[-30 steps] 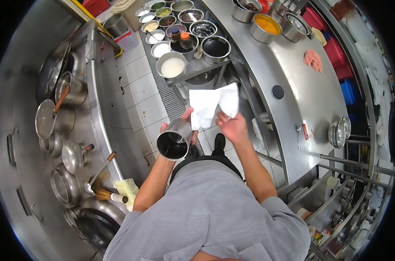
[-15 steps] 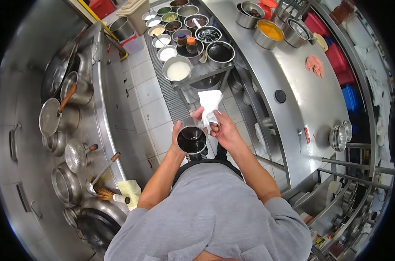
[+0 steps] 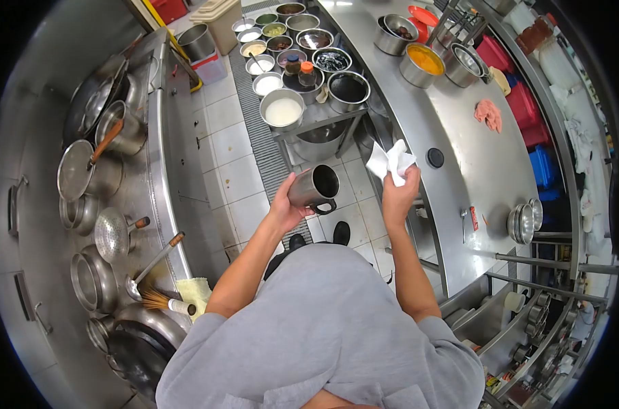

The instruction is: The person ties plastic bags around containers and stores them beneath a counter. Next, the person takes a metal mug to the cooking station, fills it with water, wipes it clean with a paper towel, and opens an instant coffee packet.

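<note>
A metal mug [image 3: 305, 189] with a black handle lies tilted in my left hand [image 3: 286, 208], its dark mouth facing right. My fingers are wrapped round its base and side. To the right, beside the steel counter's edge, my right hand [image 3: 399, 196] pinches a crumpled white paper napkin [image 3: 392, 161]. The napkin is apart from the mug. Below the mug the tiled floor and a dark shoe [image 3: 341, 233] show.
Pans of sauces and seasonings, such as a white-filled bowl [image 3: 282, 111], stand ahead. On the right counter [image 3: 453, 204] are a pot of orange liquid [image 3: 422, 65], a pink cloth [image 3: 488, 115] and a black lid [image 3: 435, 158]. Pots, a skimmer [image 3: 112, 235] and a ladle [image 3: 153, 267] line the left.
My right hand has moved right with the napkin, away from the mug. My left hand has tipped the mug from mouth-up to mouth facing right and raised it slightly forward.
</note>
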A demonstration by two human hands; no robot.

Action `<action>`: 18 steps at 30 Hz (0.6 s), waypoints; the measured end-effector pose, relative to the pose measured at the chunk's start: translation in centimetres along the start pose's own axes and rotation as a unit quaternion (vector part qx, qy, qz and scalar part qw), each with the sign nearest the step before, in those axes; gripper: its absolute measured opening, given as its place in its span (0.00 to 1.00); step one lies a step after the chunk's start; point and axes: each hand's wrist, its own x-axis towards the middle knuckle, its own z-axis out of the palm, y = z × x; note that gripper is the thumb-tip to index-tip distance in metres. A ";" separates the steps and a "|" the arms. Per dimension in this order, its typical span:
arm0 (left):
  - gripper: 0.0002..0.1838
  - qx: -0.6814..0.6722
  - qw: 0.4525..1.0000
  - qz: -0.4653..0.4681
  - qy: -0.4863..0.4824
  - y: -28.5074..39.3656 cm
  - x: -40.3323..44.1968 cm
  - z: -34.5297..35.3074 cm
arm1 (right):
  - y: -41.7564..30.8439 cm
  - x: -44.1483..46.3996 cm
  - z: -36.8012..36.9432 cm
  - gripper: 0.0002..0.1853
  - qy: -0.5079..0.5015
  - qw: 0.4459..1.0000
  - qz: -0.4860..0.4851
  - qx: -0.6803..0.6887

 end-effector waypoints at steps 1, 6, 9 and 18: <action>0.29 0.021 1.000 0.000 0.021 0.0 0.2 0.3 | -1.8 -0.1 -0.7 0.11 0.013 0.996 -0.091 -0.003; 0.28 0.109 0.992 -0.036 -0.061 1.1 2.0 0.2 | -4.3 -1.4 -1.5 0.17 -0.424 0.851 -0.308 0.038; 0.26 0.181 0.975 -0.055 -0.117 2.0 1.9 1.0 | -4.5 -1.7 -1.8 0.14 -0.486 0.797 -0.358 -0.011; 0.26 0.264 0.952 -0.069 -0.142 2.6 2.1 2.4 | -7.4 -3.7 -4.1 0.12 -0.494 0.761 -0.382 -0.174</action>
